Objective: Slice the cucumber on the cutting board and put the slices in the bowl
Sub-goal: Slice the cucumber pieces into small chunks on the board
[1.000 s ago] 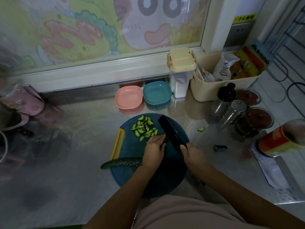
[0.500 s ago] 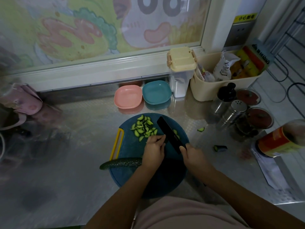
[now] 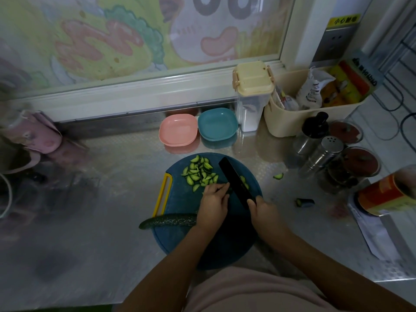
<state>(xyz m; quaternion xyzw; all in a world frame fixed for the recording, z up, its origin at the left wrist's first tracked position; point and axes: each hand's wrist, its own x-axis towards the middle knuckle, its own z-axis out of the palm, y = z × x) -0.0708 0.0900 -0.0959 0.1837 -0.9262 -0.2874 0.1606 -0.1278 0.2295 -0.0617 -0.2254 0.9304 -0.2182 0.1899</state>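
While little has shifted this past second, our right hand (image 3: 263,210) grips the knife (image 3: 236,181) and our left hand (image 3: 212,204) curls beside the matte black blade, whatever it pins hidden; slicing likely continues. A bumpy dark cucumber (image 3: 168,221) crosses the round blue board (image 3: 177,199). Pale wedge slices (image 3: 199,173) heap beyond. The glossy pink bowl (image 3: 162,134) and teal bowl (image 3: 235,123) sit empty.
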